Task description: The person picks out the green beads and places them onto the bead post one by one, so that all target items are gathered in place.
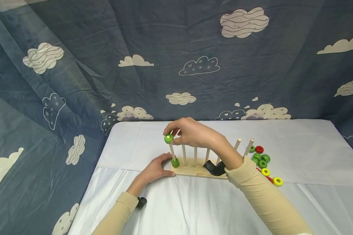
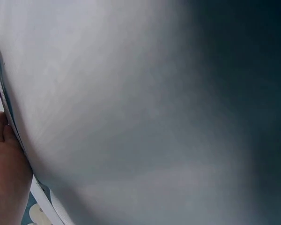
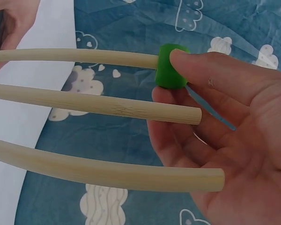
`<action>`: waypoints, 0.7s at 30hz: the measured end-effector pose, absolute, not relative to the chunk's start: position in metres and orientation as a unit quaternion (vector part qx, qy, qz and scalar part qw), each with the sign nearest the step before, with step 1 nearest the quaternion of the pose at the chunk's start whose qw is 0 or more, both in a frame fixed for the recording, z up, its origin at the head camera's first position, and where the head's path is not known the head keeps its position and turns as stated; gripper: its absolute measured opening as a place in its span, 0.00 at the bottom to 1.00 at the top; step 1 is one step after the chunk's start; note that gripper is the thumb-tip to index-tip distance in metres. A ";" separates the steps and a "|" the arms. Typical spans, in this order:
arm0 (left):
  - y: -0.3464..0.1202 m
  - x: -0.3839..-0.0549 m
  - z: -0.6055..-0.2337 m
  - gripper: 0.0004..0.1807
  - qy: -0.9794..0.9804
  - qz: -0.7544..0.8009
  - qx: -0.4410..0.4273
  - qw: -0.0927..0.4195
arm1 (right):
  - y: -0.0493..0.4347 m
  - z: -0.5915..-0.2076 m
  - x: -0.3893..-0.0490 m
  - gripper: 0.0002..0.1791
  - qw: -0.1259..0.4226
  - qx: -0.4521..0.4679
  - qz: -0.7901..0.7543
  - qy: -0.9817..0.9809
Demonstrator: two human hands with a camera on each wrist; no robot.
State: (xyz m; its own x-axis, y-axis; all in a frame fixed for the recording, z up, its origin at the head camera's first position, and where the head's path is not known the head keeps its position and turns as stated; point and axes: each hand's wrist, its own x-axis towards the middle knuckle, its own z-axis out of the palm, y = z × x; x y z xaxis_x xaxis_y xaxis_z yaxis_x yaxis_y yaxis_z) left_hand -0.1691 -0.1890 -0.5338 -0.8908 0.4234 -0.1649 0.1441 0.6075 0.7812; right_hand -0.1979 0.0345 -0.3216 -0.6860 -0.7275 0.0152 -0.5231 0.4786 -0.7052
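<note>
My right hand (image 1: 191,133) pinches a green wooden ring (image 1: 168,139) between thumb and fingers at the top of the leftmost peg. In the right wrist view this ring (image 3: 171,66) sits over the peg's tip, and the tip of the peg shows through its hole from the head. Green rings (image 1: 175,162) lie at the foot of the same peg. My left hand (image 1: 153,170) holds the left end of the wooden peg stand (image 1: 191,171), thumb at the front edge and fingers toward the back. The left wrist view shows mostly white cloth and part of that hand (image 2: 8,176).
Right of the stand lie several loose rings: green (image 1: 263,164), red (image 1: 259,149) and yellow (image 1: 277,181). Several upright pegs (image 1: 237,143) stand along the base, under the right forearm. A white cloth (image 1: 153,143) covers the table, with a cloud-patterned curtain (image 1: 164,81) behind.
</note>
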 end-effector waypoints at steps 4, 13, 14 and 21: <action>-0.189 -0.169 -0.534 0.40 0.880 0.413 0.159 0.170 | 0.036 -0.322 -0.198 0.16 0.136 -0.374 -0.350 0.848; -0.189 -0.169 -0.533 0.42 0.885 0.404 0.157 0.168 | 0.041 -0.318 -0.197 0.16 0.129 -0.366 -0.347 0.854; -0.189 -0.169 -0.533 0.43 0.886 0.403 0.156 0.169 | 0.041 -0.317 -0.197 0.16 0.127 -0.365 -0.349 0.854; -0.189 -0.168 -0.531 0.46 0.889 0.397 0.149 0.173 | 0.048 -0.311 -0.190 0.16 0.095 -0.353 -0.377 0.851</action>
State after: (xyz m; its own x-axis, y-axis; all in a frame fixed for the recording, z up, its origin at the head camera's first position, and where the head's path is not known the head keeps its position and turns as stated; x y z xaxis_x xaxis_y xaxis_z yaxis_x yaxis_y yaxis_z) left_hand -0.1677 -0.1886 -0.5312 -0.8961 0.4017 -0.1889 0.1280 0.6412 0.7567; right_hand -0.1902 0.0481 -0.3111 -0.7329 -0.6724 0.1040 -0.5293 0.4674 -0.7081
